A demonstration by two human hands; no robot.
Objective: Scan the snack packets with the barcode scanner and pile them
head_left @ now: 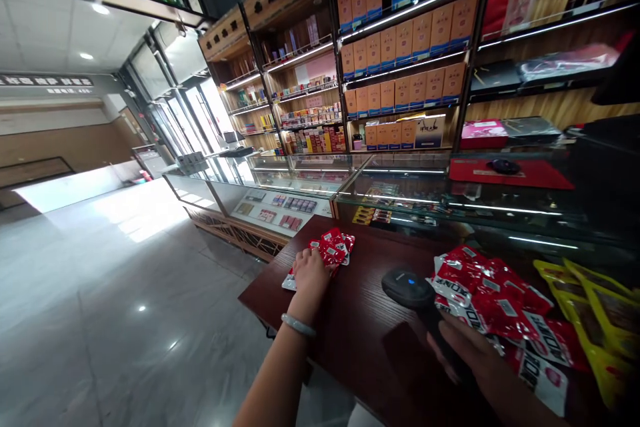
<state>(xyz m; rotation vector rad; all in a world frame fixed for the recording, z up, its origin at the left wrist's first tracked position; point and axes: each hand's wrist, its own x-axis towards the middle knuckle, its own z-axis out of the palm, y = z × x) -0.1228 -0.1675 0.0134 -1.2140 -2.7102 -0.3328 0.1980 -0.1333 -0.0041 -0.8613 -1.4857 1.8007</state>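
Fingers around diagonal scanner, head leftward

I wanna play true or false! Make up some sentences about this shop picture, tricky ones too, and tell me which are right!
1. The left hand is on the small pile of red packets. True.
2. The right hand holds a banana. False: the right hand holds a black scanner.
3. The scanner's light is green. False: the light is blue.
4. The yellow packets lie right of the bigger red pile. True.
5. The computer mouse sits on a blue mat. False: the mouse sits on a red mat.
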